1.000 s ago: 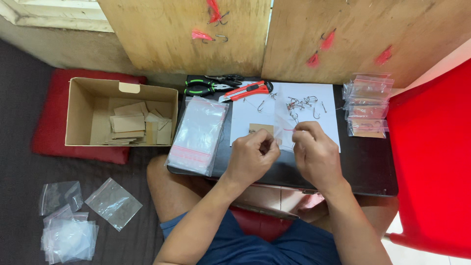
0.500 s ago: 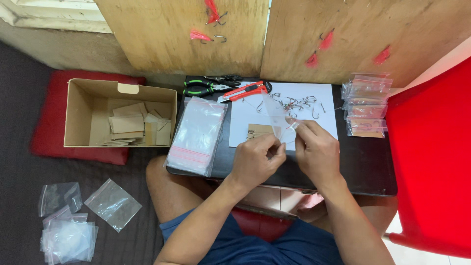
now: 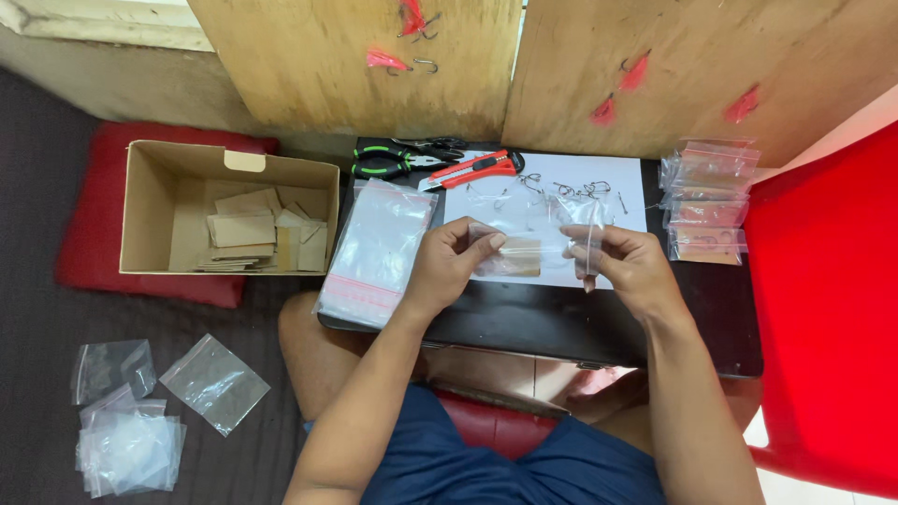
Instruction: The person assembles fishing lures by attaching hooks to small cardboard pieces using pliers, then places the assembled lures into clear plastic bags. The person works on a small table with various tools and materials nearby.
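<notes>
Both hands are apart: the left hand [image 3: 449, 266] pinches a small clear plastic bag [image 3: 510, 254], the right hand [image 3: 622, 266] pinches another clear bag [image 3: 589, 234], over the white paper sheet [image 3: 561, 187].

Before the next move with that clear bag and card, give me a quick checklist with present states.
1. Left hand grips the clear bag: ok.
2. Right hand holds the bag's other end: ok.
3. Brown card lies flat under the bag: ok.
4. Bag mouth open: cannot tell.
5. Loose hooks within reach on the white sheet: ok.
6. Red knife blade retracted: cannot tell.
</notes>
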